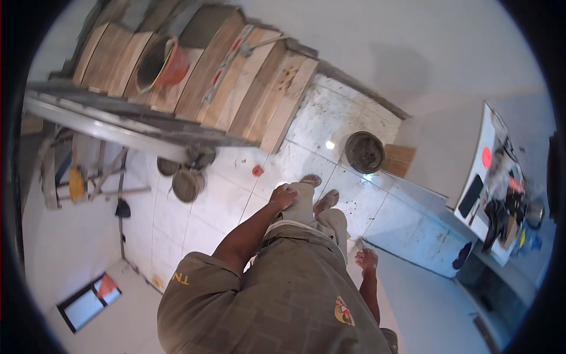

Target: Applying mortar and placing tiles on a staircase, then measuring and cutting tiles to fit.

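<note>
I see left hand (283, 197), right hand (367, 259) empty, fingers loosely curled | mortar bucket (365, 152), two o'clock of feet (311, 180), floor-set, presumably for stability

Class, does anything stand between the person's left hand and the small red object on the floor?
Nothing visible does: in this view only white floor tiles show between the left hand and the small red object. The left trouser leg is on the hand's other side.
</note>
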The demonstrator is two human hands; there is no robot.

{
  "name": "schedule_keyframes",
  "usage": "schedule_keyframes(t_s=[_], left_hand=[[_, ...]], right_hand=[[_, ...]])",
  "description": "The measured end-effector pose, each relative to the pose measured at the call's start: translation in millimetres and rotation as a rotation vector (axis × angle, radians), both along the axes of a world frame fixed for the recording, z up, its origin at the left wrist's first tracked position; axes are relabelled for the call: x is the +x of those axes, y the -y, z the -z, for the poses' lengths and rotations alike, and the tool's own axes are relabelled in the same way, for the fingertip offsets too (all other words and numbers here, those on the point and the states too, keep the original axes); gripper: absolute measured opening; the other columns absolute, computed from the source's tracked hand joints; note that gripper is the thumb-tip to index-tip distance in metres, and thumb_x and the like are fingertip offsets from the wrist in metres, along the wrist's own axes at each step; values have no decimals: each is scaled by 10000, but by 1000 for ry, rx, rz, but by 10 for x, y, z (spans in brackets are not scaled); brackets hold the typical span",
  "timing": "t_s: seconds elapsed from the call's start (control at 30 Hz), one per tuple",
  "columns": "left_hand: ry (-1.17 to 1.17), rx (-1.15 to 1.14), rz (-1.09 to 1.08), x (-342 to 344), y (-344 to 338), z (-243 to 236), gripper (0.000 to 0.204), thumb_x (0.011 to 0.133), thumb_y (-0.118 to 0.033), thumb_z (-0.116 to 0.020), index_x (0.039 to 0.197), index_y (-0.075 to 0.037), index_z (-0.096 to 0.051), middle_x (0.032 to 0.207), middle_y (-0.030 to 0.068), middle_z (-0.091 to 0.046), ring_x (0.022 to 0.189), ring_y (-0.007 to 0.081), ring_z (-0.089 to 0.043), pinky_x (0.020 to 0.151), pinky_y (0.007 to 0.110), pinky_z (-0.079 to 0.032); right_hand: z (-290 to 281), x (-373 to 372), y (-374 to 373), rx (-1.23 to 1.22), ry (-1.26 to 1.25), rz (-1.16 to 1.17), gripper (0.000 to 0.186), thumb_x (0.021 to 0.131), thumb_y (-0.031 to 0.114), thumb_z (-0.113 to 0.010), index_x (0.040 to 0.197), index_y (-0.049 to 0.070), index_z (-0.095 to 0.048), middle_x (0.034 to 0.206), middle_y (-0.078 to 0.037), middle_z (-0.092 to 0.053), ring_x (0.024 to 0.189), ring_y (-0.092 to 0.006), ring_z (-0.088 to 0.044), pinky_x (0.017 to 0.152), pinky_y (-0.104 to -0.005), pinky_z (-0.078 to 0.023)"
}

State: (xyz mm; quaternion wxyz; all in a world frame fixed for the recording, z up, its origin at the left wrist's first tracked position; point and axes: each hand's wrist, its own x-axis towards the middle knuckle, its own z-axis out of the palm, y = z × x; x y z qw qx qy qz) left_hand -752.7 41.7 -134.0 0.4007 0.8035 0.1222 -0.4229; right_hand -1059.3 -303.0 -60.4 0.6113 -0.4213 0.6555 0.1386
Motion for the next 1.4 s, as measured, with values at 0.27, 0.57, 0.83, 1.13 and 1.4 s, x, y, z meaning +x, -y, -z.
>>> schedule_keyframes(t_s=[0.27,0.57,0.83,1.13,1.4], left_hand=[[-62,412,620,-1375,-975,254,334,959,-392,-526,1102,-161,-720,1190,150,-670,1107,350,-637,933,508,-523],[-45,471,320,-870,-1123,3295,520,842,-469,-735,1227,-125,-676,1183,132,-691,1127,332,-648,948,469,-526],[370,877,-43,216,-2089,6185,1197,699,-654,-822,1571,-88,-227,1490,341,-338,1265,535,-474,1001,572,-470],[272,586,-16,-35,-2503,6013,399,736,-277,-843,1061,-91,-707,903,120,-710,851,303,-693,791,429,-559],[-76,562,-191,-430,-880,5763,993,606,-622,-869,1323,-19,-541,1216,261,-657,1148,418,-640,977,491,-520]], right_hand=[[581,21,359,43,55,-560,193,974,258,-630,961,66,-639,759,-79,-673,614,-166,-639,522,-283,-489],[1546,-216,-1015,-294,-39,-1373,276,976,248,-559,1150,40,-615,1146,-198,-630,1098,-351,-603,968,-472,-463],[5538,2604,-1563,-409,17,-75,497,998,436,-475,1355,92,-455,1356,-96,-459,1252,-269,-460,1110,-457,-372],[5818,2375,-1710,-562,-44,257,626,1048,509,-467,1464,50,-381,1446,-120,-365,1340,-250,-387,1140,-412,-350],[5852,2107,-1170,-597,55,244,447,1059,372,-436,1246,-23,-530,1277,-196,-505,1169,-299,-487,1041,-441,-405]])
